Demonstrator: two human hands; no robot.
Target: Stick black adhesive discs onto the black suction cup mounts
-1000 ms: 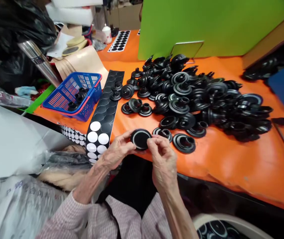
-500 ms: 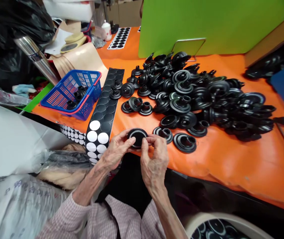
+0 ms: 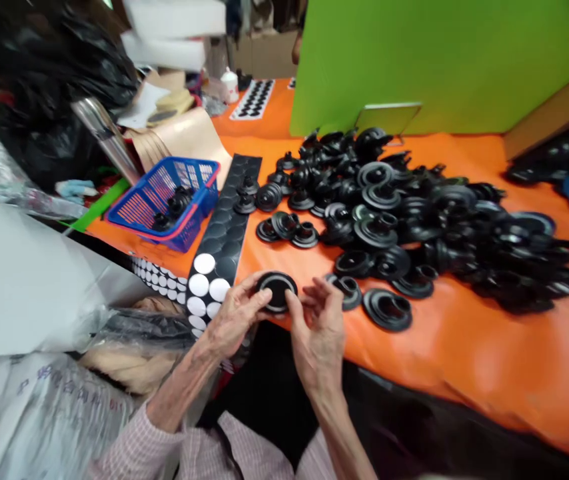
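Pinched by its left rim, a round black disc-shaped part with a pale ring on its face is in my left hand, over the table's front edge. The thumb lies on the face and the fingers are behind. My right hand is at the part's right side, its thumb tip against the face and its other fingers spread away from the rim. Left of my hands, a black strip of round stickers hangs over the edge, with bare white circles on its lower end. Several similar black parts lie just to the right.
A large heap of black parts covers the middle and right of the orange table. A blue basket holding a few parts stands at the left. Behind the heap rises a green panel. Another sticker sheet lies farther back.
My right fingers have opened away from the part's rim, while its thumb stays at the face. The left hand keeps its hold. The whole view has shifted, so the table sits lower and farther right.
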